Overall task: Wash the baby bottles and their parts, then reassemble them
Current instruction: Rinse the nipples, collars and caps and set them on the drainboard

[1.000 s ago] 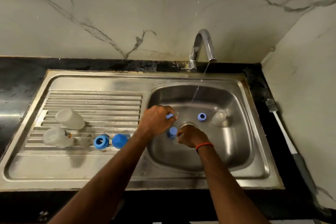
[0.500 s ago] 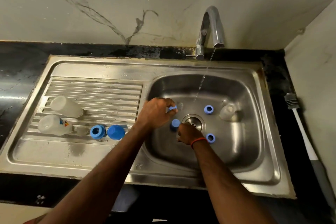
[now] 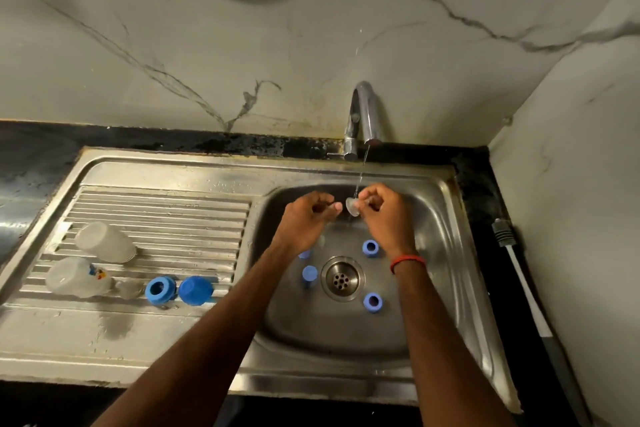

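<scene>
Teat [image 3: 352, 207] seemingly sideways, pinched by right hand [image 3: 384, 215]; left hand [image 3: 306, 217] curled, contents unclear.

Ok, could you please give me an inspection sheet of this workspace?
Surface: steel sink, wet; tap running.
Job's things: plain bottle, printed bottle, blue ring and blue cap on drainboard; basin rings near drain.
Clutter: brush right of sink.
Hands: right hand pinches clear teat under stream; left hand curled beside it, contents unclear.
Cables: nothing seen.
Surroundings: veined walls, black counter.
</scene>
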`<state>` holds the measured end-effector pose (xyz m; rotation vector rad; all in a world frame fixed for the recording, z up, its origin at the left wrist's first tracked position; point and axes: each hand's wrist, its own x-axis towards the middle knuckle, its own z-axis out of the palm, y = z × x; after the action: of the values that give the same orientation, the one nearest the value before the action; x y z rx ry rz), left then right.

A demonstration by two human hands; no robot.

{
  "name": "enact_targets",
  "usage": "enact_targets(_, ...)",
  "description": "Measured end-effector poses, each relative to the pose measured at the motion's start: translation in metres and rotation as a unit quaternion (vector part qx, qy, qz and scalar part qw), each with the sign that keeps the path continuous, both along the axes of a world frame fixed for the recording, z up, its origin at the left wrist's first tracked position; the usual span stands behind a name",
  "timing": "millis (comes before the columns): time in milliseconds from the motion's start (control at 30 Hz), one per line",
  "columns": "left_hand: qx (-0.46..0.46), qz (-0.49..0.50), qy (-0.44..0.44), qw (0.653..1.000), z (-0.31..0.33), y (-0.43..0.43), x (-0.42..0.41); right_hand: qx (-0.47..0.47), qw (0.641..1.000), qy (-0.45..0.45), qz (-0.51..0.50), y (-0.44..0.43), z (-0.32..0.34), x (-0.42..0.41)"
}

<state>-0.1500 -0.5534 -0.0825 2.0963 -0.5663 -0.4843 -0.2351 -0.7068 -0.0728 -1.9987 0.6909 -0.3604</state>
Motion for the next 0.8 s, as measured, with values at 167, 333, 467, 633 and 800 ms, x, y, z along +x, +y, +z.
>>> enact_targets(167, -0.118, 0.033, 0.092, 0.988, 0.031, -0.027, 0.003, -0.023, 0.999, -0.032, 0.017, -0.009, 0.017, 0.026)
enact_targets(333, -0.171, 0.082, 0.178, 0.966, 0.048, -0.044, 0.009, -0.072, 0.995, -0.074, -0.015, -0.004, 0.031, 0.031)
enact_targets(467, -0.178, 0.092, 0.196, 0.96, 0.056, -0.059, 0.004, -0.093, 0.993, -0.051, -0.049, -0.007, 0.038, 0.031)
enact_targets(633, -0.159, 0.061, 0.16, 0.972, 0.056, -0.069, 0.008, -0.001, 0.997, -0.022, -0.07, -0.015, 0.045, 0.039)
enact_targets(800, -0.174, 0.058, 0.167, 0.969, 0.053, -0.068, 0.01, 0.114, 0.992, -0.055, -0.027, -0.024, 0.037, 0.047)
